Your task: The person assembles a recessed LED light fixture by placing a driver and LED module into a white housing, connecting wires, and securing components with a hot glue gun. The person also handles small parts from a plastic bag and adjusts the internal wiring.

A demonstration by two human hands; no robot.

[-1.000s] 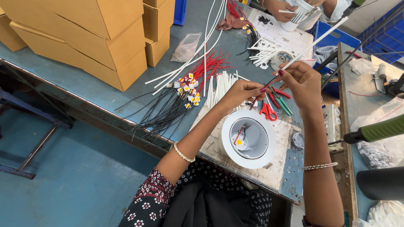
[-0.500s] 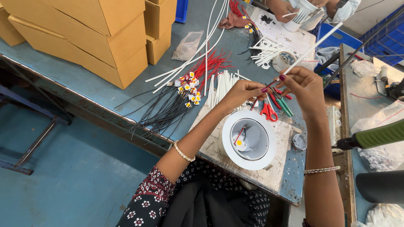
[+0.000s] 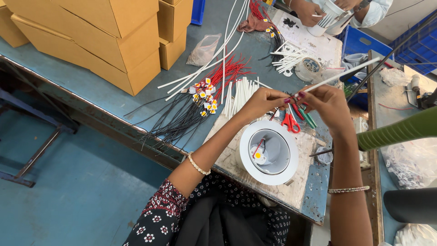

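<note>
Thin white plastic sleeve tube (image 3: 339, 76) pinched between fingertips of right hand (image 3: 327, 104), slanting up to the right; left hand (image 3: 263, 101) gripping its near end, above round white lamp housing (image 3: 269, 152), beside red-handled scissors (image 3: 290, 121) on blue workbench (image 3: 109, 93).

Brown cardboard boxes (image 3: 98, 38) fill the upper left of the frame — stacked rectangular cartons on the blue table. Just right of them, top centre, lies a clear, crumpled plastic bag (image 3: 204, 49). More clear plastic bags (image 3: 407, 166) sit at the right edge — lumpy and whitish.
</note>
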